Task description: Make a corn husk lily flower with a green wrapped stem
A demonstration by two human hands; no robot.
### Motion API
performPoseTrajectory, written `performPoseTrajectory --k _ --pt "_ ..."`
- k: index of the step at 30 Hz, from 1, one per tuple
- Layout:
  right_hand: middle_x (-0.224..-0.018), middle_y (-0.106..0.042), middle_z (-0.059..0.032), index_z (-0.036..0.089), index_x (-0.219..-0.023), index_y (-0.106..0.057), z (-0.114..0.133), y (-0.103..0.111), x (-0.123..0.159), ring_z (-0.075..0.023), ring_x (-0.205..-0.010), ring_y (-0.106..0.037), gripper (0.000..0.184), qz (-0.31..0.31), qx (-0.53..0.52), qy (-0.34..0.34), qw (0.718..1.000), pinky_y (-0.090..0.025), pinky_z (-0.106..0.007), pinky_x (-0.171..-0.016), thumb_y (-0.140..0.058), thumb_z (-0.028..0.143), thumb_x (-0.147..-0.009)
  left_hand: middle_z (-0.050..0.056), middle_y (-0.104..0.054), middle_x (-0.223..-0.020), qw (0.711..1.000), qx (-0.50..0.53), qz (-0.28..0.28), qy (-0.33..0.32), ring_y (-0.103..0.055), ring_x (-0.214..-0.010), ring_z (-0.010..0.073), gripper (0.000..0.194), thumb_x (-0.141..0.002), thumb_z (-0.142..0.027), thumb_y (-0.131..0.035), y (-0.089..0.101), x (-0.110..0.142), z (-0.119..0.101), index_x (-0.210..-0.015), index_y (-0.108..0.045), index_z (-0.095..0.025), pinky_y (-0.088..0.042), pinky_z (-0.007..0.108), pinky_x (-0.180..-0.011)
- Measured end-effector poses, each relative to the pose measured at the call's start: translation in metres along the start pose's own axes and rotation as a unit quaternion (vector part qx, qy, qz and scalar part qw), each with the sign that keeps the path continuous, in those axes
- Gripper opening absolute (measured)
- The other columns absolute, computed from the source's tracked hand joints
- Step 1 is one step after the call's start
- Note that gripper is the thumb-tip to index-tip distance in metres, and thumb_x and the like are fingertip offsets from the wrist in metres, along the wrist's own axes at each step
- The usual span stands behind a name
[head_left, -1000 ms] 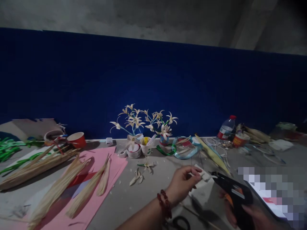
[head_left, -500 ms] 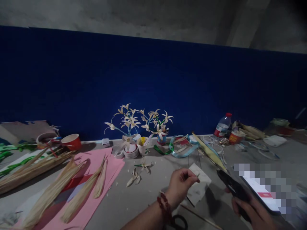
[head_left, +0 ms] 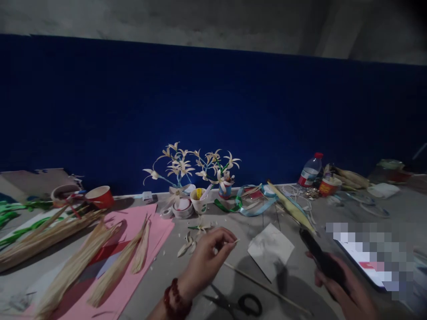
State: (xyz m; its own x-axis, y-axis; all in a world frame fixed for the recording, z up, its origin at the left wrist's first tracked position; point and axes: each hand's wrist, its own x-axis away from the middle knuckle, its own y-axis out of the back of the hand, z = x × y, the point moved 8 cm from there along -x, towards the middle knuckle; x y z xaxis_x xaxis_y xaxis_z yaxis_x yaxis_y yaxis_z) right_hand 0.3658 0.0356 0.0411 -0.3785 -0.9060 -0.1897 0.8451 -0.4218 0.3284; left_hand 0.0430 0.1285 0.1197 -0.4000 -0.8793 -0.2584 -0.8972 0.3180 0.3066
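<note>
My left hand [head_left: 213, 253], a beaded bracelet at its wrist, is closed in a pinch over the table. A small pale sliver [head_left: 237, 242] sticks out from its fingertips; its kind is too small to make out. On the right, my right hand [head_left: 340, 284] is wrapped round a black elongated tool [head_left: 322, 258], dark and blurred, pointing away from me. Between the hands lies a white square of paper [head_left: 271, 251]. A thin stick [head_left: 267, 283] and black-handled scissors [head_left: 250, 306] lie nearer to me. Pale loose petals [head_left: 187, 244] and a small flower [head_left: 201, 226] lie beyond the left hand.
Pale husk flowers [head_left: 180, 166] stand in cups along the blue wall [head_left: 213, 98]. Dried corn husks [head_left: 73, 271] rest on pink paper [head_left: 147, 240] at left. A phone [head_left: 363, 264], a bottle [head_left: 311, 171] and ribbons [head_left: 255, 209] are at right.
My left hand has moved left, away from the white paper, still pinching. More of the scissors and stick now shows. My right hand with the black tool has shifted slightly left.
</note>
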Motion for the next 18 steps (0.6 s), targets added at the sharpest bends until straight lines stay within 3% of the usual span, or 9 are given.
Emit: performPoseTrajectory --k 3,5,8,14,18 --pt "-0.073 -0.069 -0.0047 0.023 -0.081 -0.071 0.021 -0.018 0.013 -0.0248 -0.076 -0.064 0.034 0.031 -0.039 -0.052 0.997 -0.052 -0.029 -0.065 -0.06 0.055 -0.08 0.002 -0.063 -0.074 0.998 0.042 -0.004 0.042 -0.055 -0.07 0.0159 0.018 -0.084 -0.032 -0.058 -0.006 0.014 0.008 -0.073 -0.058 -0.019 -0.042 0.025 -0.064" --pt "-0.062 -0.065 -0.0032 0.023 -0.085 -0.072 0.033 -0.037 0.022 -0.0214 -0.058 -0.059 0.042 0.072 -0.12 -0.095 0.986 -0.047 -0.029 -0.052 -0.055 0.061 -0.081 0.0 -0.058 -0.068 0.996 0.057 -0.008 0.074 -0.052 -0.065 0.0142 0.02 -0.083 -0.036 -0.058 -0.012 0.022 0.018 -0.074 -0.057 -0.018 -0.04 0.023 -0.059" --pt "-0.052 -0.061 -0.0013 0.024 -0.087 -0.071 0.045 -0.062 0.031 -0.0178 -0.047 -0.051 0.048 0.112 -0.211 -0.115 0.964 -0.042 -0.029 -0.049 -0.052 0.066 -0.079 -0.001 -0.057 -0.064 0.992 0.047 -0.009 0.112 -0.05 -0.059 0.0133 0.023 -0.083 -0.038 -0.055 -0.02 0.028 0.037 -0.074 -0.057 -0.017 -0.039 0.022 -0.054" --pt "-0.046 -0.062 -0.0021 0.017 -0.085 -0.071 0.024 -0.099 0.033 -0.0156 -0.041 -0.049 0.057 0.2 -0.308 -0.134 0.92 -0.031 -0.026 -0.047 -0.065 0.07 -0.066 0.007 -0.072 -0.083 0.987 -0.101 -0.029 0.121 -0.062 -0.073 0.0203 0.02 -0.078 -0.019 -0.056 -0.012 0.028 0.063 -0.091 -0.07 -0.015 -0.045 0.03 -0.069" --pt "-0.05 -0.065 -0.0025 0.017 -0.089 -0.068 0.019 -0.11 0.038 -0.0173 -0.046 -0.052 0.053 0.216 -0.282 -0.116 0.927 -0.031 -0.028 -0.05 -0.06 0.067 -0.072 0.008 -0.073 -0.085 0.971 -0.211 -0.036 0.103 -0.065 -0.077 0.0241 0.022 -0.079 -0.013 -0.054 0.006 0.026 0.062 -0.093 -0.071 -0.017 -0.046 0.035 -0.075"
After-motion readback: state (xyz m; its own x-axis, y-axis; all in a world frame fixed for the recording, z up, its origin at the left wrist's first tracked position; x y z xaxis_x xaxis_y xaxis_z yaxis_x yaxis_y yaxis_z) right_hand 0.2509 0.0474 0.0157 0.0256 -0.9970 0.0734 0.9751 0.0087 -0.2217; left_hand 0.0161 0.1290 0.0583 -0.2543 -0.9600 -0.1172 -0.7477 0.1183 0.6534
